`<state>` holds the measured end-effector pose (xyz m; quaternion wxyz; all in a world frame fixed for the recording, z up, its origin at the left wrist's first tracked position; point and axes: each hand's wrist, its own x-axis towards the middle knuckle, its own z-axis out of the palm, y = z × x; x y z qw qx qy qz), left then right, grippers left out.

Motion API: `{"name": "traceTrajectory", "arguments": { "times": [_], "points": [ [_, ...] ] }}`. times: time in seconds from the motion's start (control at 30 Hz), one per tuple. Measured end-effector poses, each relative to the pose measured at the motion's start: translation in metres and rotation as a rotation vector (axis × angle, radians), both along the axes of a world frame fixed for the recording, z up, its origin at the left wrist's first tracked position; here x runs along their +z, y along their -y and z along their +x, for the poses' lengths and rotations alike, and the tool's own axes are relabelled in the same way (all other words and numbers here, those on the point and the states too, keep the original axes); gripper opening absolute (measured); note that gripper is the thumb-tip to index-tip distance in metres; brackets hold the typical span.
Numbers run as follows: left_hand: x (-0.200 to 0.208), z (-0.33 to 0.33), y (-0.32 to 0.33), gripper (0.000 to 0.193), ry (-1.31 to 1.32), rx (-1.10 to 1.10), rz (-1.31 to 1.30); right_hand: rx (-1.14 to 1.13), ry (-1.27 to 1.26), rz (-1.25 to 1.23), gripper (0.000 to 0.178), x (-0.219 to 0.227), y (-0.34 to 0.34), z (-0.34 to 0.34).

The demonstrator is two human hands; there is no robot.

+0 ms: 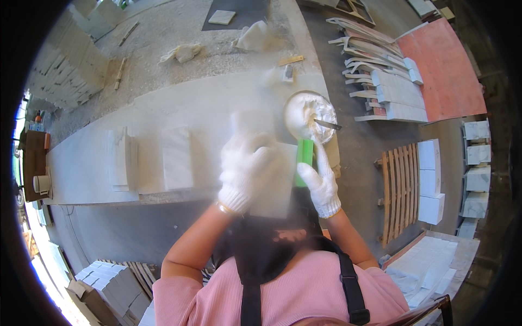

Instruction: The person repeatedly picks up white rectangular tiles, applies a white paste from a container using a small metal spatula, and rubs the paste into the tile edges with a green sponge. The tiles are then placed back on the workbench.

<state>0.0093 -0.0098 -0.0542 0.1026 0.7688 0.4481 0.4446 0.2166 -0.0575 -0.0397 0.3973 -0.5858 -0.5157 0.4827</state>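
Head-worn fisheye view, facing downward at close range from beside the worktable; the wide field includes floor right of the worktable.

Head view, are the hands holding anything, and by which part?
The right hand holds the green block by its right side. The left hand is at the white tile; its grip is unclear.

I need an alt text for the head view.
A white-gloved right hand holds a green block beside a pale rectangular tile, which a blurred, white-gloved left hand overlaps. Beyond is a round bowl of white paste.
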Motion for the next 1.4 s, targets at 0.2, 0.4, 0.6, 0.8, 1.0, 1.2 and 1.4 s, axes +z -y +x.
{"name": "traceTrajectory", "arguments": {
  "times": [0.2, 0.4, 0.6, 0.8, 1.0, 1.2, 1.4],
  "points": [
    [0.003, 0.002, 0.001, 0.016, 0.029, 0.015, 0.006, -0.002, 0.035, 0.005, 0.086, -0.004, 0.005, -0.005],
    [0.008, 0.0, 0.005, 0.013, -0.025, 0.037, 0.006, -0.002, 0.016, 0.026, 0.086, -0.015, 0.001, 0.001],
    [0.008, -0.001, 0.007, 0.013, 0.008, 0.017, -0.026, 0.03, 0.034, 0.167, 0.086, -0.026, 0.003, 0.0],
    [0.009, 0.001, 0.008, 0.014, -0.008, 0.018, -0.024, 0.038, 0.127, 0.234, 0.086, -0.022, 0.005, -0.002],
    [0.007, 0.0, 0.005, 0.016, -0.022, 0.009, -0.032, 0.002, 0.008, 0.189, 0.087, -0.01, 0.008, -0.003],
    [0.006, -0.001, 0.008, 0.027, -0.07, 0.017, -0.036, -0.043, 0.216, 0.265, 0.087, -0.02, 0.007, -0.002],
    [0.013, 0.001, 0.006, 0.02, 0.025, -0.081, -0.123, 0.075, 0.279, 0.249, 0.087, -0.03, 0.014, 0.0]
  ]
}}
